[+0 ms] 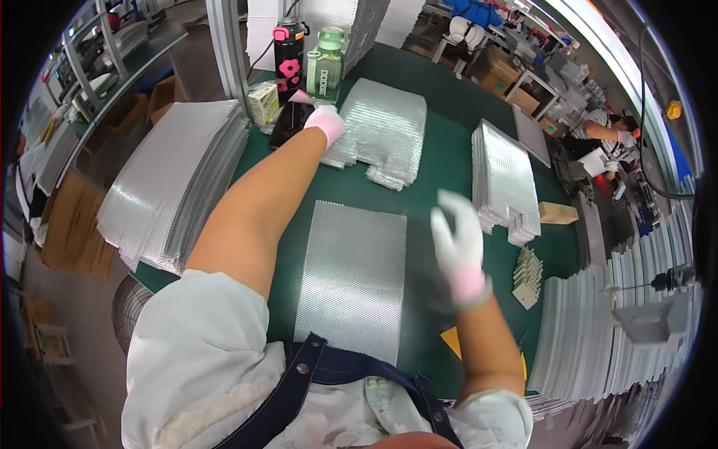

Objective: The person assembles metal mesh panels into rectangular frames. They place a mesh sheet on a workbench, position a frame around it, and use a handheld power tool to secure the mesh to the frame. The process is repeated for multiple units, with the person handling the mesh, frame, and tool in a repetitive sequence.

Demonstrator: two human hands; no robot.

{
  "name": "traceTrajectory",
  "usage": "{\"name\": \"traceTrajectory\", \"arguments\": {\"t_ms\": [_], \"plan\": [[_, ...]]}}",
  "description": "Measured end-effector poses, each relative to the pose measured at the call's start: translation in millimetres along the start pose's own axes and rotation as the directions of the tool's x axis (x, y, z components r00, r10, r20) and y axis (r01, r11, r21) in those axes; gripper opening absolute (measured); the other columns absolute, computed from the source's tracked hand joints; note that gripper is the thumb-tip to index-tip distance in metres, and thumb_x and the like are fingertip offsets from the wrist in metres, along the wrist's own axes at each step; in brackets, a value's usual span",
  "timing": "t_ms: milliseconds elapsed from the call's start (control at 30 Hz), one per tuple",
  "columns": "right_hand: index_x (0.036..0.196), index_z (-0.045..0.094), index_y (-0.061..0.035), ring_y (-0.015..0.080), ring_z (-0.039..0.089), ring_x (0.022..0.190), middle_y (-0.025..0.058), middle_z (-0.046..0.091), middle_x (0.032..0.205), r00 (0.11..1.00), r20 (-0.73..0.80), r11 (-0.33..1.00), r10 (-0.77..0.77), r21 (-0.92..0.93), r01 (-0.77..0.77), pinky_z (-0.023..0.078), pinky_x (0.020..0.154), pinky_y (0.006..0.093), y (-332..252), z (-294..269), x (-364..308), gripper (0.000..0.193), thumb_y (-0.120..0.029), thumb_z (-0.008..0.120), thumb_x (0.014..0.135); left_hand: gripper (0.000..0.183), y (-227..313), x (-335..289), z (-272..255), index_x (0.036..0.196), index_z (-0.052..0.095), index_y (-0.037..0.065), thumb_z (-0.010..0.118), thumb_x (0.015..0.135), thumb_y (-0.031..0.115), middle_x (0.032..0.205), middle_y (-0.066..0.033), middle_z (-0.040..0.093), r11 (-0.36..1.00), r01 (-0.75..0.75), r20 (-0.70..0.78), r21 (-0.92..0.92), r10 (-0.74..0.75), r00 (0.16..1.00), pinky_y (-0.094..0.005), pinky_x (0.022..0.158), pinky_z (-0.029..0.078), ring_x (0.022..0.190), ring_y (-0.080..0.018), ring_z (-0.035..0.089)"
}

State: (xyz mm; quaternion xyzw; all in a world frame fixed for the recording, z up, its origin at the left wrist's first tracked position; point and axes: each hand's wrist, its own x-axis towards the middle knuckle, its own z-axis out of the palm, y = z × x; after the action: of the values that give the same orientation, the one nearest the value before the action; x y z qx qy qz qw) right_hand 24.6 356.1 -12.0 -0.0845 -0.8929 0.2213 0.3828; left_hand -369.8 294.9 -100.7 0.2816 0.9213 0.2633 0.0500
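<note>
Silver sheet [353,278] on green table [452,123]. Right hand [458,243] empty, fingers spread; left hand [327,125] near green bottle [325,67], can't tell grip.

One silver, textured rectangular sheet [353,277] lies flat at lower centre, directly before me. A silver stack [389,120] with a notched lower edge lies at upper centre, beside my left hand [326,124]. A similar notched stack [506,176] lies right of centre, near my right hand [458,243].
</note>
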Motion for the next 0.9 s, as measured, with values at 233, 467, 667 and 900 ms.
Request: {"name": "traceTrajectory", "arguments": {"t_ms": [233, 467, 667, 900], "plan": [[0.144, 0.039, 0.0079, 0.0408, 0.041, 0.136, 0.0286, 0.045, 0.145, 0.764, 0.316, 0.827, 0.562, -0.241, -0.508, 0.034, 0.114, 0.0461, 147, 134, 122, 0.082, -0.057, 0.048, 0.094, 0.047, -2, 29, 13, 0.127, 0.064, 0.008, 0.047, 0.091, 0.033, 0.131, -0.0183, 0.062, 0.979, -0.066, 0.010, 0.191, 0.065, 0.998, -0.0429, 0.105, 0.044, 0.126, -0.0367, 0.057], [0.146, 0.040, 0.0026, 0.0400, 0.040, 0.138, 0.0280, 0.042, 0.148, 0.886, 0.075, 0.854, 0.458, -0.313, -0.416, 0.034, 0.114, 0.0456, 133, 141, 127, 0.070, -0.045, 0.050, 0.096, 0.059, 59, -33, -68, 0.130, 0.064, 0.008, 0.058, 0.087, 0.048, 0.128, -0.0167, 0.065, 0.994, 0.039, -0.053, -0.100, -0.045, 0.998, -0.0382, 0.105, 0.046, 0.121, -0.0325, 0.061], [0.150, 0.033, 0.0042, 0.0316, 0.052, 0.131, 0.0245, 0.051, 0.144, 0.933, -0.053, 0.847, 0.356, 0.441, -0.298, 0.038, 0.112, 0.0371, 92, 114, 150, 0.063, -0.013, 0.058, 0.095, 0.052, 56, -27, -87, 0.134, 0.058, 0.001, 0.066, 0.088, 0.024, 0.126, -0.0185, 0.066, 0.673, -0.235, -0.158, -0.702, 0.174, 0.972, -0.0335, 0.100, 0.049, 0.115, -0.0260, 0.064], [0.150, 0.033, 0.0041, 0.0184, 0.062, 0.105, 0.0170, 0.062, 0.120, 0.870, 0.042, 0.411, 0.490, 0.870, -0.274, 0.052, 0.093, 0.0286, 56, 50, 127, 0.060, -0.002, 0.058, 0.096, 0.057, 37, -74, -110, 0.145, 0.040, -0.005, 0.060, 0.093, 0.005, 0.121, -0.0162, 0.061, -0.127, -0.085, -0.131, -0.988, 0.419, 0.898, -0.0331, 0.092, 0.052, 0.107, -0.0206, 0.062]]}}
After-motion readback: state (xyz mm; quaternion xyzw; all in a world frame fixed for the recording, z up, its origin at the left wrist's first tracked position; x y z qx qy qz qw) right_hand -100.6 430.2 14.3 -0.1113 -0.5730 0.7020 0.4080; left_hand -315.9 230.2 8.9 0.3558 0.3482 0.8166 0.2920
